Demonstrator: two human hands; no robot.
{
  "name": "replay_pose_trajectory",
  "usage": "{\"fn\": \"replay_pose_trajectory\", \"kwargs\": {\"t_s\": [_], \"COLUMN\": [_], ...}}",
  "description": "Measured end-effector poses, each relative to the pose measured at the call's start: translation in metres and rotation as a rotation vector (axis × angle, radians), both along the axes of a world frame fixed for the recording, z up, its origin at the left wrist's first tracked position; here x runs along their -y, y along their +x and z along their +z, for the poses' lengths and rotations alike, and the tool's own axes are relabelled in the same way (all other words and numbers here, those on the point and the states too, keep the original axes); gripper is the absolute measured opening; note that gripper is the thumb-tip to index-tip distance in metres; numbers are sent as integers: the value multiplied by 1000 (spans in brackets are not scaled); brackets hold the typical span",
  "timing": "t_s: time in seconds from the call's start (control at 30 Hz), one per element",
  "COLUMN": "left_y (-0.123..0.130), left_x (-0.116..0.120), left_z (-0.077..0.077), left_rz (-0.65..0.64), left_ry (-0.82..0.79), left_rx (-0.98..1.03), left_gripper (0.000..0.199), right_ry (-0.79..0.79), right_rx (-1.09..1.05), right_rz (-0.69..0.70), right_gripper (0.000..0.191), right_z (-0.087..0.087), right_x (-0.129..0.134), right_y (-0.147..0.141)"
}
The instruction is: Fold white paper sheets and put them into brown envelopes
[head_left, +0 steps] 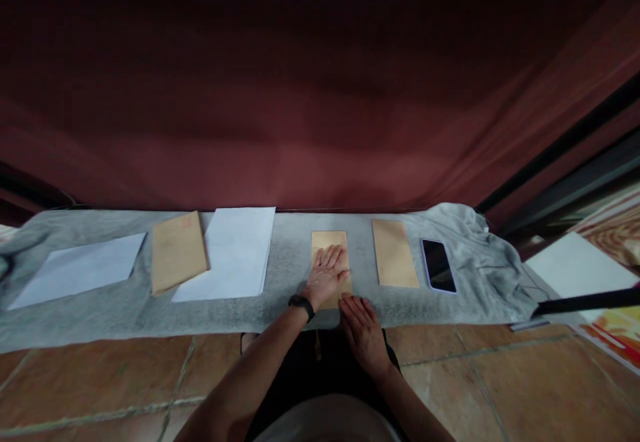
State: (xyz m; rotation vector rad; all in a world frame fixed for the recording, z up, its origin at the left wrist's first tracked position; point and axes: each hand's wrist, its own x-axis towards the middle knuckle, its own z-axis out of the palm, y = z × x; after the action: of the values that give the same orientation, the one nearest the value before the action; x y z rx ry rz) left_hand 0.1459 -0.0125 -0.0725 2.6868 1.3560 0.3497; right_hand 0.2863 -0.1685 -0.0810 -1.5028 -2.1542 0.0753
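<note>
A brown paper envelope (320, 241) lies lengthwise on the grey cloth in front of me. My left hand (326, 274), with a dark band on its wrist, rests flat on it, fingers stretched out. At the envelope's near right corner is my right hand (364, 335), fingers extended and laid flat, its fingertips touching or just beside the edge. Part of the envelope is hidden beneath the left hand. To the right lies a second brown envelope (395, 253).
Grey cloth (290, 255) covers the low surface. A phone (439, 266) lies at right. Leftward are a stack of white paper (235, 249), a pile of brown envelopes (177, 252) overlapping it and a white sheet (83, 269). A dark red curtain (280, 129) hangs behind.
</note>
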Motion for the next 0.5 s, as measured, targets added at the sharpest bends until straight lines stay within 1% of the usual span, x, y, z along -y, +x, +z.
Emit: {"fn": "replay_pose_trajectory", "kwargs": {"t_s": [0.17,0.3,0.5], "left_y": [-23,-43,-60], "left_x": [31,55,74], "left_z": [3,8,18], "left_rz": [-127,-207,-321], "left_ry": [35,37,19], "left_rx": [2,-12,-53], "left_gripper": [57,54,62], "right_ry": [-18,-39,-38], "right_rx": [30,51,73], "right_rz": [-48,-61,-68], "right_gripper": [52,52,53], "right_z": [-6,-10,-11], "right_x": [3,4,6], "right_y": [0,0,1]}}
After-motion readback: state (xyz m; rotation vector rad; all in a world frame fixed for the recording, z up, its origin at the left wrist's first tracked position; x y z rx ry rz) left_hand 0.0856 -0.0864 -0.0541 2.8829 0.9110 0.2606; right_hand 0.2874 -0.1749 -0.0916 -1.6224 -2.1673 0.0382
